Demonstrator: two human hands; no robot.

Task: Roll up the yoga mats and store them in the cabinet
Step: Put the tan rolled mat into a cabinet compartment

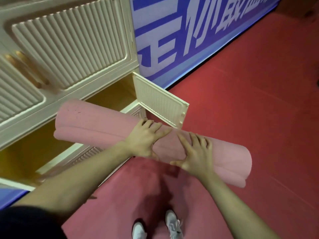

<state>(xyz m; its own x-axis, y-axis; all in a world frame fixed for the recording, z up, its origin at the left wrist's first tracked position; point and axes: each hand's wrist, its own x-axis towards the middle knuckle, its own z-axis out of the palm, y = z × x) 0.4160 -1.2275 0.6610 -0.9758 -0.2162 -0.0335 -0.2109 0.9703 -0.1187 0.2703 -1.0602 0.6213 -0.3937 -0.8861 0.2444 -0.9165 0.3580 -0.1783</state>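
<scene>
An open cabinet door (159, 100) juts beside the cabinet (72, 49) opening. Left hand (144, 138) and right hand (196, 155) grasp the rolled pink mat (96, 123), seemingly held just outside the opening's front edge.

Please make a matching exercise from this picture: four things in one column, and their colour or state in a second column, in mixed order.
Things:
1. rolled yoga mat
2. cabinet door
3. floor
4. shoes

Descriptions:
A. swung open
B. white, on the floor below the arms
C. pink, held by both hands
D. red

Pairs: 1-C, 2-A, 3-D, 4-B
</scene>
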